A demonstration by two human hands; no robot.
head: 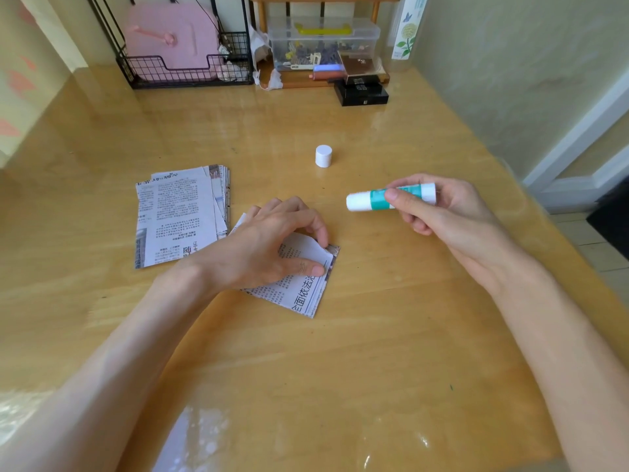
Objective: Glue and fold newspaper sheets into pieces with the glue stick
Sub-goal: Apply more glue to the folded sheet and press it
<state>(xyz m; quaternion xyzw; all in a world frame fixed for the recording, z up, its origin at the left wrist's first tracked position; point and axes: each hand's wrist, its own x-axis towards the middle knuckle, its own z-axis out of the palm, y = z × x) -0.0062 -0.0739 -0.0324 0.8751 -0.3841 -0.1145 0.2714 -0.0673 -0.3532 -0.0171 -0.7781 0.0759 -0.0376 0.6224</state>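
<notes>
A folded newspaper piece (303,294) lies on the wooden table (374,335) in the middle. My left hand (269,243) rests on it, thumb and forefinger pinching its right edge flap. My right hand (439,206) hovers to the right above the table and grips a white and green glue stick (367,201), uncapped, pointing left. The white cap (323,156) stands upright on the table farther back. A stack of cut newspaper sheets (177,216) lies to the left of the folded piece.
At the back stand a black wire rack (183,71) with a pink case, a clear plastic box (323,42) of small items on a wooden shelf, and black boxes (360,93). A wall runs along the table's right side.
</notes>
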